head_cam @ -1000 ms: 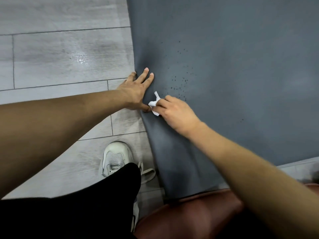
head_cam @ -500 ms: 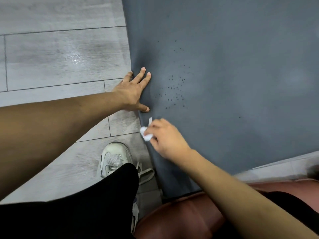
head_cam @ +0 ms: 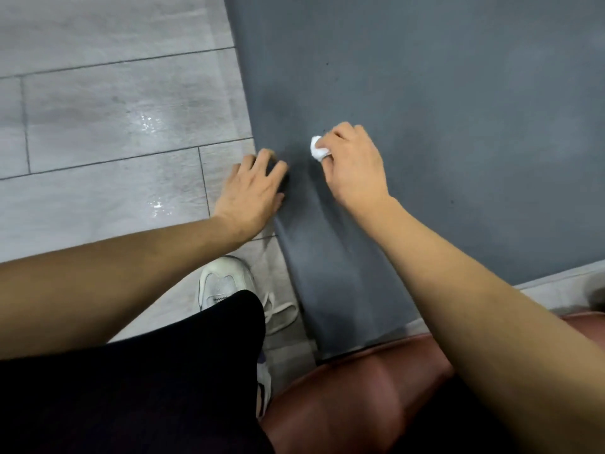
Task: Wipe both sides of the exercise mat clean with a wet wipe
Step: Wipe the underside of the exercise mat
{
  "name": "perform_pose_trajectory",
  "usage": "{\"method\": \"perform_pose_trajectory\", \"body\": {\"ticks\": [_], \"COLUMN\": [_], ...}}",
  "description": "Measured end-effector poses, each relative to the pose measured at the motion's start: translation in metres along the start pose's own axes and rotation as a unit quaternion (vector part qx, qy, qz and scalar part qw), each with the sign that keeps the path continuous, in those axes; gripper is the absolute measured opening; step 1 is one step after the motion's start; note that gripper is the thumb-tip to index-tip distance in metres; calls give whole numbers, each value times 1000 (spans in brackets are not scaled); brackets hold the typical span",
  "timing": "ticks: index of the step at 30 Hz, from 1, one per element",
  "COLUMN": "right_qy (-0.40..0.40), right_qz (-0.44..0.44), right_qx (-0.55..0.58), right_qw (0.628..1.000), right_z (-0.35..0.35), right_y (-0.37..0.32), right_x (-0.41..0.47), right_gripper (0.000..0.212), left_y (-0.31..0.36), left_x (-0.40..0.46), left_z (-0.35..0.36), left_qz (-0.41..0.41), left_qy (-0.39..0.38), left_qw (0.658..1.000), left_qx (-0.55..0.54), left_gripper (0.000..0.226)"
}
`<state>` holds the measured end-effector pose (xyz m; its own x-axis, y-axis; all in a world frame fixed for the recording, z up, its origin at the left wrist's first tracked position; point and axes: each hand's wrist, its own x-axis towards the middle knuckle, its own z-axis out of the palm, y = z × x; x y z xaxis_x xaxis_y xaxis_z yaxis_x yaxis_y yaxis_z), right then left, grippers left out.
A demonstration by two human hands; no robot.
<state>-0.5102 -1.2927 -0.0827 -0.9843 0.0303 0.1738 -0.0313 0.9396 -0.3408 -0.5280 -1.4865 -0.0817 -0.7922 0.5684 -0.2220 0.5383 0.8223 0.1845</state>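
Grey wood-look plank floor, glossy with wet glints, filling the 9 to 11 o'clock side. Dark grey exercise mat spread flat over the floor from 12 through 4 o'clock, its long left edge running down toward 6 o'clock, shallow creases near that edge. Black trouser leg at 7 o'clock, bare knee at 6 o'clock over the mat's near end. White sneaker with loose laces on the floor just beside the mat edge. Left hand at centre, fingers straight and spread, pressing flat on the mat's left edge. Right hand just right of it, fingers curled, pinching a crumpled white wet wipe against the mat surface.
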Motion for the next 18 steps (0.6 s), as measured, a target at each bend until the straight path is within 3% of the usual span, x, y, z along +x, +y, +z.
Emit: {"method": "perform_pose_trajectory", "body": {"ticks": [2, 4, 8, 11, 13, 15, 18], "right_qy": [-80, -102, -136, -132, -120, -88, -58], "right_qz": [57, 63, -24, -128, -143, -71, 115], "right_qx": [8, 37, 88, 30, -41, -103, -159], "right_qw": [995, 992, 987, 983, 982, 988, 979], "right_z": [13, 20, 20, 13, 1, -12, -24], "right_y": [7, -3, -34, -12, 17, 55, 104], "right_x": [-3, -25, -98, -122, -112, -97, -78], "right_gripper": [18, 17, 12, 22, 16, 11, 18], "left_y": [5, 6, 5, 7, 10, 12, 15], "left_x": [-11, -18, -28, -26, -25, -25, -27], "left_z": [1, 4, 14, 21, 23, 25, 28], "left_qz": [-6, -27, -39, -37, -36, -34, -38], "left_qy": [-40, -113, -193, -187, -182, -179, -173], "left_qw": [998, 992, 980, 981, 981, 981, 980], "left_qx": [-43, -54, -8, 33, 58, 73, 91], "left_gripper": [56, 85, 132, 142, 143, 143, 142]}}
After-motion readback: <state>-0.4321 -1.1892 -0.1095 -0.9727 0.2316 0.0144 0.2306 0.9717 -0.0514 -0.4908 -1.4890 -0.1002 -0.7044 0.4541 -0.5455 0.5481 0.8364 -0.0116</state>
